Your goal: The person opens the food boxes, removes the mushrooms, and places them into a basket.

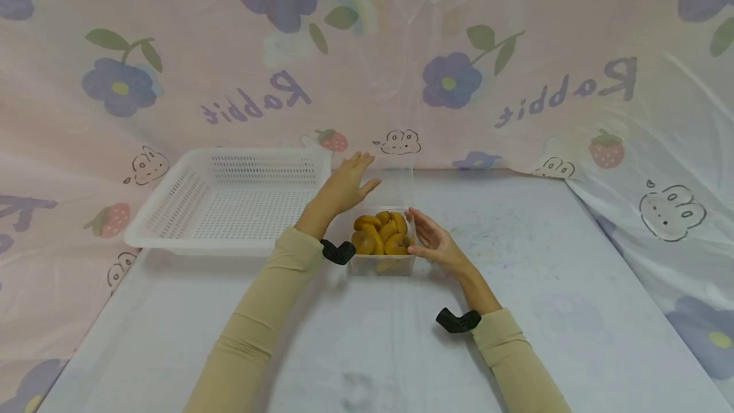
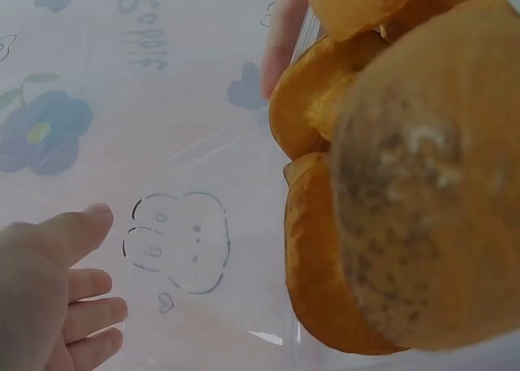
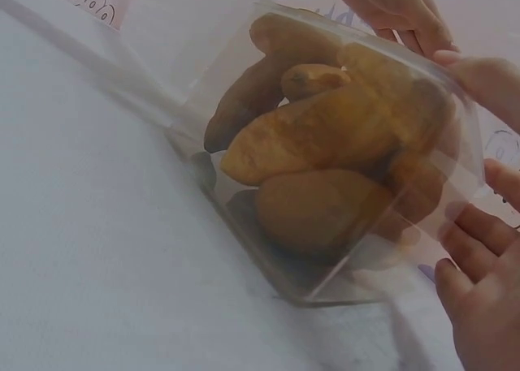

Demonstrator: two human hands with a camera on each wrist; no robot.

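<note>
Clear plastic box of orange-brown pastries (image 1: 383, 244) near table's middle. Right hand (image 1: 434, 242) touches its right wall, fingers straight. Left hand (image 1: 346, 185), fingers spread, at raised clear lid (image 1: 395, 188). White perforated basket (image 1: 229, 199) toward back-left.

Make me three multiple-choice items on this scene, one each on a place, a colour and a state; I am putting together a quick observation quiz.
1. Where does the white basket stand relative to the clear container?
A. to its left
B. to its right
C. stacked on top of it

2. What colour are the pieces of food in the container?
A. green
B. orange-brown
C. white

3. How is the left hand?
A. closed into a fist
B. pinching one of the pieces
C. open, fingers spread

Answers: 1 A, the head view shows the basket on the left side of the table, beside the container. 2 B, all three views show orange-brown pieces. 3 C, the head view shows its fingers extended at the raised clear lid, while the right hand rests at the container's right side.
</note>
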